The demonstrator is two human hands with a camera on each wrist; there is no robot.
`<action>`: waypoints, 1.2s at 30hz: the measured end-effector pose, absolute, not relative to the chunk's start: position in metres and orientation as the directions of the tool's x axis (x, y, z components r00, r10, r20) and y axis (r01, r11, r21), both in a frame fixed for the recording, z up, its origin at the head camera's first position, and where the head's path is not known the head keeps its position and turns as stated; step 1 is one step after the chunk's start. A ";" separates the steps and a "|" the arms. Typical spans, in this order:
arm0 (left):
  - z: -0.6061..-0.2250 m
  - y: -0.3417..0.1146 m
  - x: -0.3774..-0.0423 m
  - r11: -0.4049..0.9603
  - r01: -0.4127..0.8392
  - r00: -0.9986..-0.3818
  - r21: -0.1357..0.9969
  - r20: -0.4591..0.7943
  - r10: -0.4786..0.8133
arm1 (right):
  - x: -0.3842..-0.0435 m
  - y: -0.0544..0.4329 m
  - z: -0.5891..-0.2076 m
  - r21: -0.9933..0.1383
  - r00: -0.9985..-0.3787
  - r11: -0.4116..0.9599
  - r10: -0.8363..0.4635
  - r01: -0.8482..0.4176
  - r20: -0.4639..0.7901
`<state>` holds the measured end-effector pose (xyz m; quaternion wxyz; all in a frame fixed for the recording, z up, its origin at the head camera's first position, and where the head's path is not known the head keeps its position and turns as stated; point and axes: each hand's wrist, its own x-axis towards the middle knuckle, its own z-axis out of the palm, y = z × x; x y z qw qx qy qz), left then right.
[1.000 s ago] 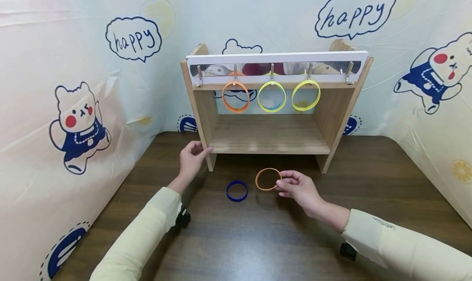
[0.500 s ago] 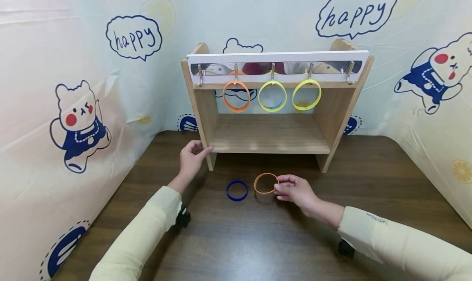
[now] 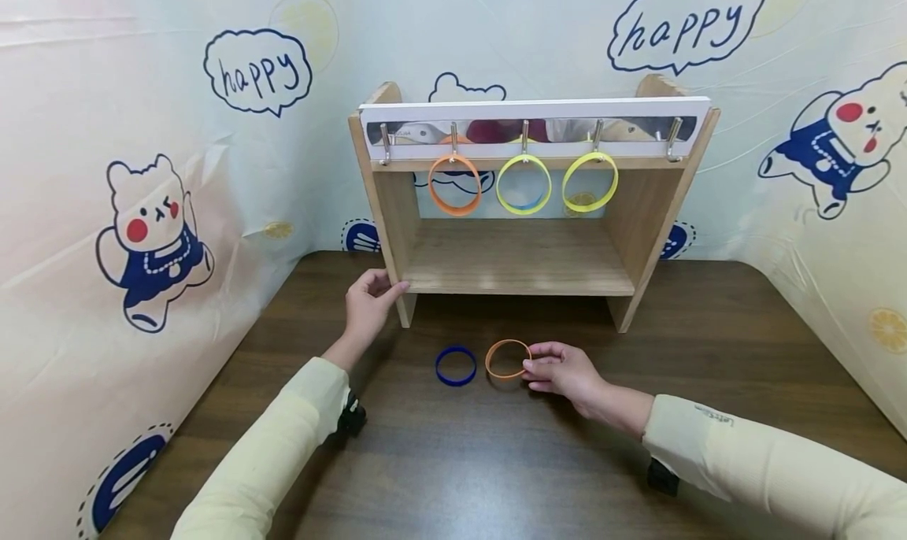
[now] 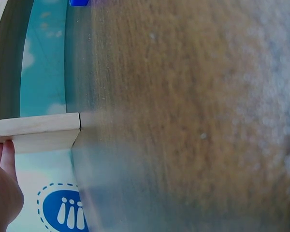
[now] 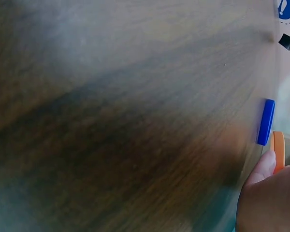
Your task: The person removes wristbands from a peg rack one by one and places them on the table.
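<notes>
My right hand (image 3: 570,375) pinches a thin orange ring (image 3: 506,377) by its right side, close above the table. Just left of it a dark blue ring (image 3: 456,383) lies flat. The right wrist view shows the thumb against the orange ring (image 5: 279,150), beside the blue ring (image 5: 266,122). My left hand (image 3: 367,304) holds the left side panel of a wooden rack (image 3: 520,260), thumb at the front edge. In the left wrist view its fingers (image 4: 8,157) touch the panel's outer face; the thumb is hidden there.
Metal hooks line the rack's white top bar (image 3: 531,107). From three of them hang an orange ring (image 3: 455,212), a yellow ring (image 3: 499,186) and another yellow ring (image 3: 581,208). The outer hooks hold no rings. A printed cloth (image 3: 177,209) encloses the dark wooden table (image 3: 460,461).
My right hand has lowered the orange ring and drawn it slightly left and nearer the front, beside the blue ring. The left hand stays at the rack's side panel.
</notes>
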<state>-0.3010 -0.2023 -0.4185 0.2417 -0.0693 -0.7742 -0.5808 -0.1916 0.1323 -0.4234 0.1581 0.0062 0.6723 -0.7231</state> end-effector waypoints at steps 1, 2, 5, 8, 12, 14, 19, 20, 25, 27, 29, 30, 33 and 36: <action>-0.418 -0.202 -0.301 0.316 0.389 -0.874 0.866 0.455 -0.172 | -0.192 0.132 -0.423 -0.970 -0.949 -0.043 -0.221 0.238 -0.223; -0.418 -0.202 -0.301 0.314 0.388 -0.875 0.866 0.453 -0.170 | -0.192 0.132 -0.424 -0.970 -0.949 -0.040 -0.223 0.239 -0.224; -0.417 -0.202 -0.300 0.311 0.378 -0.880 0.872 0.442 -0.172 | -0.193 0.132 -0.425 -0.970 -0.948 -0.031 -0.224 0.241 -0.228; -0.417 -0.202 -0.299 0.311 0.361 -0.887 0.879 0.427 -0.175 | -0.194 0.133 -0.427 -0.970 -0.947 -0.025 -0.224 0.243 -0.232; -0.416 -0.202 -0.298 0.315 0.354 -0.890 0.880 0.421 -0.175 | -0.194 0.134 -0.431 -0.969 -0.946 -0.021 -0.224 0.245 -0.234; -0.417 -0.202 -0.299 0.317 0.356 -0.889 0.879 0.424 -0.175 | -0.195 0.134 -0.432 -0.970 -0.947 -0.017 -0.222 0.241 -0.231; -0.417 -0.202 -0.300 0.318 0.361 -0.886 0.877 0.429 -0.177 | -0.193 0.134 -0.435 -0.976 -0.952 0.009 -0.219 0.216 -0.213; -0.417 -0.202 -0.300 0.318 0.362 -0.885 0.876 0.430 -0.177 | -0.193 0.134 -0.436 -0.977 -0.953 0.014 -0.218 0.213 -0.211; -0.418 -0.201 -0.300 0.317 0.365 -0.883 0.875 0.433 -0.178 | -0.191 0.133 -0.436 -0.979 -0.956 0.036 -0.209 0.203 -0.206; -0.418 -0.201 -0.300 0.316 0.369 -0.882 0.874 0.437 -0.177 | -0.191 0.133 -0.436 -0.978 -0.958 0.049 -0.201 0.201 -0.207; -0.418 -0.201 -0.300 0.317 0.374 -0.881 0.872 0.441 -0.174 | -0.191 0.132 -0.436 -0.978 -0.959 0.063 -0.193 0.200 -0.209; -0.418 -0.201 -0.300 0.318 0.374 -0.880 0.871 0.442 -0.174 | -0.191 0.132 -0.436 -0.977 -0.959 0.071 -0.190 0.201 -0.211; -0.418 -0.201 -0.301 0.319 0.380 -0.878 0.868 0.447 -0.172 | -0.192 0.132 -0.435 -0.974 -0.959 0.082 -0.173 0.211 -0.223; -0.418 -0.201 -0.301 0.322 0.378 -0.879 0.868 0.446 -0.168 | -0.192 0.131 -0.436 -0.971 -0.958 0.083 -0.163 0.223 -0.234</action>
